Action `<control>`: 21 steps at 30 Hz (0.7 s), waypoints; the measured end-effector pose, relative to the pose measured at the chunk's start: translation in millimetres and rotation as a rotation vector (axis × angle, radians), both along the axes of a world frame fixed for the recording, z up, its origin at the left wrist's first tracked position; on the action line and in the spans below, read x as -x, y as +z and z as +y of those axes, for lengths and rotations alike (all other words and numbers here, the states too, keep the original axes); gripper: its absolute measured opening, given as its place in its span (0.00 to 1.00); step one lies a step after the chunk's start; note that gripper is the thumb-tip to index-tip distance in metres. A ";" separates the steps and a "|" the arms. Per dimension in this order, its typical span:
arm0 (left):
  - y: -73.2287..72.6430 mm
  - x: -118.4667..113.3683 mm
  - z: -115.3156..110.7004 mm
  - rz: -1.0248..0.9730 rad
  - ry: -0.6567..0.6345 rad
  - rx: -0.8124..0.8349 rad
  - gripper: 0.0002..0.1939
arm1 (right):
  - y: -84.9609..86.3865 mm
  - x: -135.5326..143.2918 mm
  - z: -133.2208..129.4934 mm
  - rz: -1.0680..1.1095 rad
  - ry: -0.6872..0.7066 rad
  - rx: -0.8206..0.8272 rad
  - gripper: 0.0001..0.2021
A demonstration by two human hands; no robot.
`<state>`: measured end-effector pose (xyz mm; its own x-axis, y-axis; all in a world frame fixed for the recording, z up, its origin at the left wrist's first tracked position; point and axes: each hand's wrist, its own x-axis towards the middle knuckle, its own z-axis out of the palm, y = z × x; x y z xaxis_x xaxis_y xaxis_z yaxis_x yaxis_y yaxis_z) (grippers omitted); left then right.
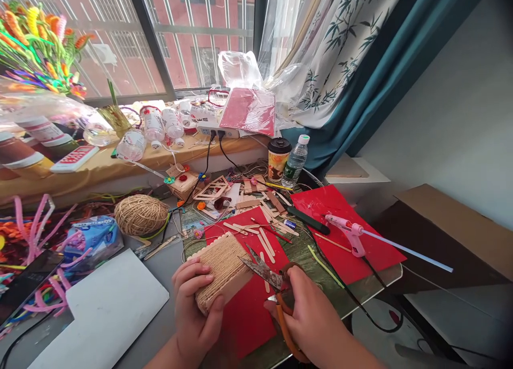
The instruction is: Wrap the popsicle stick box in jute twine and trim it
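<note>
A small box wrapped in rows of tan twine [222, 267], with craft sticks along its edge, is tilted in my left hand [196, 299]; the fingers lie over its left side and the thumb presses its lower edge. My right hand [310, 310] grips scissors [289, 326] with orange-brown handles. Their blades are parted and point left, with the tips at the right side of the box. Beneath both lies a red sheet [248, 331] with loose craft sticks [266, 245] and a red pencil [272, 230].
A pink glue gun [352, 234] rests on another red sheet [332, 198] to the right. Behind are a lidded cup [278, 161], a water bottle [295, 163] and wood scraps. A twine ball [141, 214] and white board [116, 305] lie left.
</note>
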<state>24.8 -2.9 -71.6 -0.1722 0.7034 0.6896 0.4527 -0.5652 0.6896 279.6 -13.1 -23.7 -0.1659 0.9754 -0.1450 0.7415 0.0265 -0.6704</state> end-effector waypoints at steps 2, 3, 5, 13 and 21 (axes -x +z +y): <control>-0.6 0.2 -0.5 -0.008 0.001 0.012 0.17 | -1.5 -0.4 0.9 -0.027 0.004 -0.043 0.16; -0.8 0.3 -0.8 -0.012 0.002 0.018 0.17 | -2.8 -0.7 1.2 -0.039 0.007 -0.067 0.17; -0.8 0.5 -1.2 -0.019 0.000 0.025 0.16 | -6.1 -1.2 1.6 -0.053 0.011 -0.110 0.18; -0.1 0.5 0.0 0.001 -0.023 0.023 0.17 | -9.7 -3.3 5.3 -0.070 0.017 -0.143 0.17; 1.1 -0.1 1.3 0.011 -0.040 0.025 0.18 | -7.9 -7.3 5.9 -0.056 0.029 -0.103 0.16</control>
<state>24.9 -1.6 -70.5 -0.1365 0.7266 0.6734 0.4374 -0.5657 0.6990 286.9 -7.2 -31.7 -0.1887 0.9806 -0.0537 0.7757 0.1153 -0.6205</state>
